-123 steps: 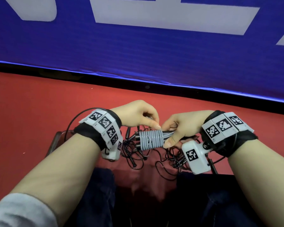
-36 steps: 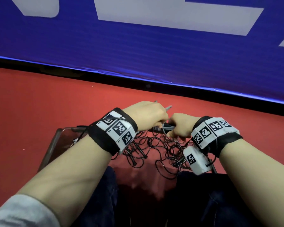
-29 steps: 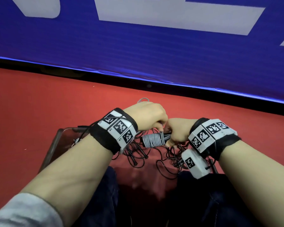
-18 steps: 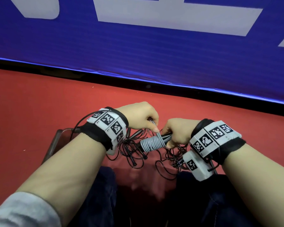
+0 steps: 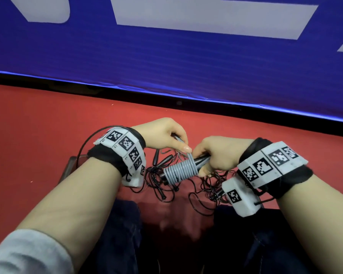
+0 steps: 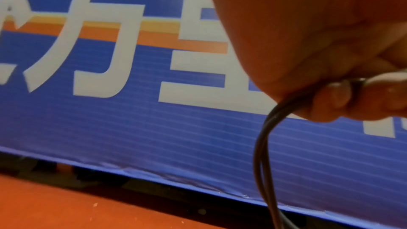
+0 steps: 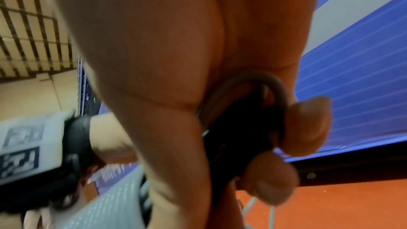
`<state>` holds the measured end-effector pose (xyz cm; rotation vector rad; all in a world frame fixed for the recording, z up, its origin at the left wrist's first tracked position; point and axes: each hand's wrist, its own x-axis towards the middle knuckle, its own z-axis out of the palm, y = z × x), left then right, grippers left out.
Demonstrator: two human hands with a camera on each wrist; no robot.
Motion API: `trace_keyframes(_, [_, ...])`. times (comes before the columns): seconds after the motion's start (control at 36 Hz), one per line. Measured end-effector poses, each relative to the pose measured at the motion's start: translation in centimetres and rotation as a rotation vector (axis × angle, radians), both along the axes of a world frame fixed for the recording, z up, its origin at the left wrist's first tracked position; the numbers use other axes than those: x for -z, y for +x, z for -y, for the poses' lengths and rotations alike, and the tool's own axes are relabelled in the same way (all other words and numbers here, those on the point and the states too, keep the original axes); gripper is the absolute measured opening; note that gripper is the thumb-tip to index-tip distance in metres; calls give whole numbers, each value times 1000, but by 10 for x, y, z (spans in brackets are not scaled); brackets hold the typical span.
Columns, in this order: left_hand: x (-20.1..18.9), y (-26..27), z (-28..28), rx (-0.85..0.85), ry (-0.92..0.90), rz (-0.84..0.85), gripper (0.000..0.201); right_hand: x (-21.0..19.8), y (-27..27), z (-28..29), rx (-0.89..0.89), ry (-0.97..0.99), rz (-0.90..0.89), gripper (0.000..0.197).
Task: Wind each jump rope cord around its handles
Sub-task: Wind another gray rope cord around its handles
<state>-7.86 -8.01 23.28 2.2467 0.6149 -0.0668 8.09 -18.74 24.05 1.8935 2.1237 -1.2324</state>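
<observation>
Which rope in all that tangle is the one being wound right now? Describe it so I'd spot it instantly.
Look at the red floor below the blue banner, between the two wrists. There the right hand grips dark handles and the left hand pinches the cord end. It is the only pale grey cord, coiled tight; the ropes beneath are thin, black and loose.

Both forearms reach forward, left hand [image 5: 164, 135] and right hand [image 5: 219, 153] nearly touching, each grip curled closed.
</observation>
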Motion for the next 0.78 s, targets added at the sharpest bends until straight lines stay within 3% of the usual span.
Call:
trace_keyframes(0.06, [-4, -3, -1, -51, -71, 60, 33, -5, 4, 1, 43, 18, -113, 10])
trace_keyframes(0.25, [-5, -5, -2, -205, -190, 183, 11, -16, 13, 6, 183, 129, -522, 21])
trace_keyframes(0.33, [5, -9, -10, -328, -87, 89, 27, -20, 18, 4, 244, 179, -657, 27])
trace_keyframes(0.39, [0, -5, -3, -376, -133, 129, 7, -22, 20, 3, 271, 215, -728, 18])
trace_keyframes(0.53, [-2, 17, 10, -282, -199, 341, 31, -17, 24, -4, 426, 304, -808, 4])
trace_keyframes(0.78, [-3, 28, 23, -276, -216, 389, 27, -4, 24, -14, 727, 381, -879, 6])
